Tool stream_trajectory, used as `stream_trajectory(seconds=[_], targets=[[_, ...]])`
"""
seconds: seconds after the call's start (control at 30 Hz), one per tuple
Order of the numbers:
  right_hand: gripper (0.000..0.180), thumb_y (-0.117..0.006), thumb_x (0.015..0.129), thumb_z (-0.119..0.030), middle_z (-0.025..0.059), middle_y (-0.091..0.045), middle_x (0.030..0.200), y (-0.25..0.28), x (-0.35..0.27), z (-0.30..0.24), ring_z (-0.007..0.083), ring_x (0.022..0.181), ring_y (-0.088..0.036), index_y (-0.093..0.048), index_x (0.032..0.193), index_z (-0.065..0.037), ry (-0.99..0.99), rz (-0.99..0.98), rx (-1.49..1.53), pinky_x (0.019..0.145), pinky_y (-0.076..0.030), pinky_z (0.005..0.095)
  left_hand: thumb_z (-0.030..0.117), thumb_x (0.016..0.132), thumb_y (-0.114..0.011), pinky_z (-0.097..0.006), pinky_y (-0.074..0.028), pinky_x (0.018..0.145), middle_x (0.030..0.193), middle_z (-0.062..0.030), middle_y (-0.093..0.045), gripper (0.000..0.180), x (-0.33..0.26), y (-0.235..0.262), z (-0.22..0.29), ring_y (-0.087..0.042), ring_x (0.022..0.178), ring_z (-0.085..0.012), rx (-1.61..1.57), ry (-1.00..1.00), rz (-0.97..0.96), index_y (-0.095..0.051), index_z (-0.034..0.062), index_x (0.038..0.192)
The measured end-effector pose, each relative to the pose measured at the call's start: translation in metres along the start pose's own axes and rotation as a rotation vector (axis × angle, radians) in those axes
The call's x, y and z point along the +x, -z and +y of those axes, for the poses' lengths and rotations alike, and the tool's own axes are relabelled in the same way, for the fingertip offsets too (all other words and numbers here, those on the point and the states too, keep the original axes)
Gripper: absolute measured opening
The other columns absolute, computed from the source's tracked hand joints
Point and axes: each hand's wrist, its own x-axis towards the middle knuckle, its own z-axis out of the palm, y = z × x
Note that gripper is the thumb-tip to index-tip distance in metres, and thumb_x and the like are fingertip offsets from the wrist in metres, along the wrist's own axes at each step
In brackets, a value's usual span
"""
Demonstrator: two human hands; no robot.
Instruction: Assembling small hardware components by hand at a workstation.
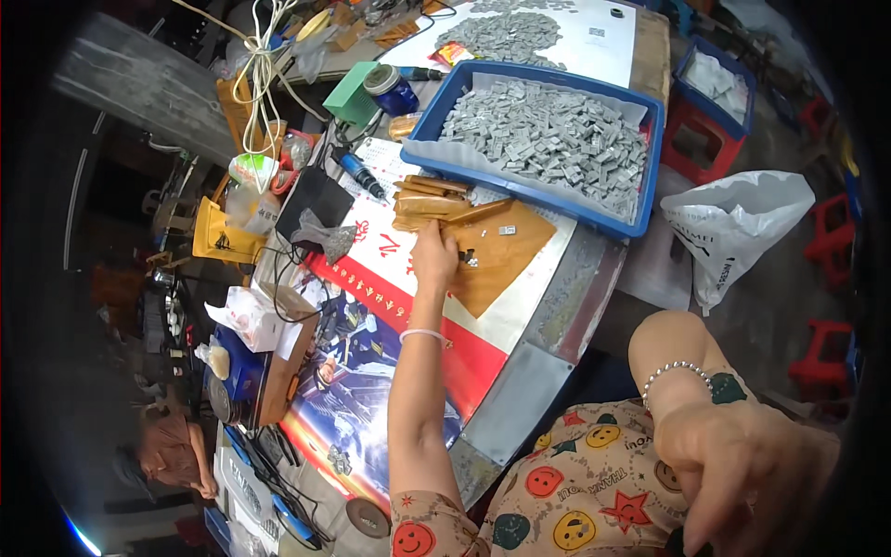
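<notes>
On the table, my left hand [434,257] is closed at the near edge of a creased brown sheet [506,255], its fingertips partly hidden by the folds. Rolled, folded brown strips [432,197] lie just beyond the fingers. A small grey metal piece [507,230] rests on the sheet, and small dark and silver bits [471,259] are beside the thumb. My right hand [733,455] is raised close to the camera at the lower right, its back showing and its fingers bent downward. What those fingers hold, if anything, is hidden.
A blue tray [436,111] full of small grey metal pieces stands beyond the sheet. More pieces form a heap [510,39] behind it. A blue-handled screwdriver [360,173], a blue jar [390,88] and a tissue box [292,325] are leftward. A white bag [738,223] hangs open at right.
</notes>
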Motion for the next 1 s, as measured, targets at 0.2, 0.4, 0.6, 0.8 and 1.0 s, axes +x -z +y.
stream_trajectory(seconds=[0.2, 0.4, 0.6, 0.8, 1.0], targets=[[0.022, -0.061, 0.084, -0.003, -0.0012, -0.058, 0.111, 0.005, 0.0, 0.04, 0.0139, 0.093, -0.058, -0.063, 0.104, -0.013, 0.218, -0.055, 0.044, 0.084, -0.05, 0.037, 0.014, 0.08, -0.061, -0.043, -0.046, 0.091, 0.112, -0.0209, -0.06, 0.042, -0.008, 0.015, -0.013, -0.057, 0.106, -0.0379, -0.248, -0.028, 0.012, -0.053, 0.0007, 0.119], [0.018, -0.068, 0.082, -0.005, -0.0024, -0.053, 0.104, -0.059, 0.007, 0.08, 0.0133, 0.093, -0.056, -0.061, 0.095, -0.016, 0.005, 0.473, 0.109, 0.074, -0.053, 0.0371, 0.012, 0.079, -0.065, -0.041, -0.039, 0.103, 0.128, -0.0231, -0.051, 0.052, -0.107, 0.05, 0.039, -0.048, 0.121, -0.0382, -0.301, -0.126, 0.189, -0.047, -0.0006, 0.127], [0.016, -0.067, 0.084, -0.012, 0.0004, -0.053, 0.102, -0.075, 0.002, 0.09, 0.0183, 0.09, -0.058, -0.059, 0.097, -0.016, -0.149, 0.097, 0.492, 0.073, -0.051, 0.0397, 0.009, 0.083, -0.066, -0.039, -0.039, 0.102, 0.131, -0.0215, -0.051, 0.041, -0.277, 0.163, 0.059, -0.049, 0.123, -0.0352, -0.285, 0.212, 0.262, -0.055, 0.0019, 0.122], [0.026, -0.068, 0.084, -0.013, 0.0189, -0.058, 0.112, -0.099, -0.035, 0.134, 0.0281, 0.094, -0.061, -0.057, 0.103, 0.001, -0.237, -0.249, 0.424, 0.075, -0.052, 0.0425, 0.012, 0.078, -0.071, -0.042, -0.029, 0.109, 0.138, -0.0235, -0.041, 0.063, -0.47, 0.222, -0.033, -0.036, 0.131, -0.0377, 0.271, 0.713, 0.533, -0.042, -0.0021, 0.133], [0.05, -0.065, 0.078, -0.006, 0.0201, -0.049, 0.118, -0.144, -0.082, 0.171, 0.0233, 0.092, -0.056, -0.041, 0.122, 0.0, -0.865, 0.032, 0.219, 0.083, -0.048, 0.0358, 0.022, 0.068, -0.082, -0.045, -0.023, 0.112, 0.147, -0.0305, -0.02, 0.099, -0.538, 0.242, -0.066, -0.021, 0.139, -0.0428, 0.168, 0.963, 0.502, -0.023, -0.0013, 0.144]])
